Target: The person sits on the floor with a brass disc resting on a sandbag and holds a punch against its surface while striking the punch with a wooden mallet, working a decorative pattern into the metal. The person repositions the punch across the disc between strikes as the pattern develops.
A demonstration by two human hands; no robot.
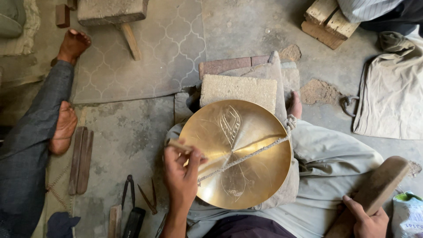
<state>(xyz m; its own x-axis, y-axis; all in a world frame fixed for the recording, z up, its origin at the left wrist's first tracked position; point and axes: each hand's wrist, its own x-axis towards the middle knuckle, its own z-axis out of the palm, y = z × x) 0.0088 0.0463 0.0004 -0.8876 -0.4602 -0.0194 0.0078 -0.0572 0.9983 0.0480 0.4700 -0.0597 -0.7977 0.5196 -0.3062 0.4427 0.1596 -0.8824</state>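
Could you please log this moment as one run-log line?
left hand: holds thin tool on brass plate | right hand: grips wooden mallet | cord: across plate

- Brass plate: polished golden metal, glossy and smooth, with fine engraved leaf lines cutting the shine.
- Cord across it: coarse twisted fibre, matt and grey.
- Chisel in the left hand: looks pale and dull; material hard to tell.
- Mallet under the right hand: worn brown wood, matt.
- Stone block: gritty, rough, sandy.
- Bricks behind it: reddish, dusty, coarse.
- Trousers: soft pale cloth, creased.
- Floor: grey concrete, stained and rough.
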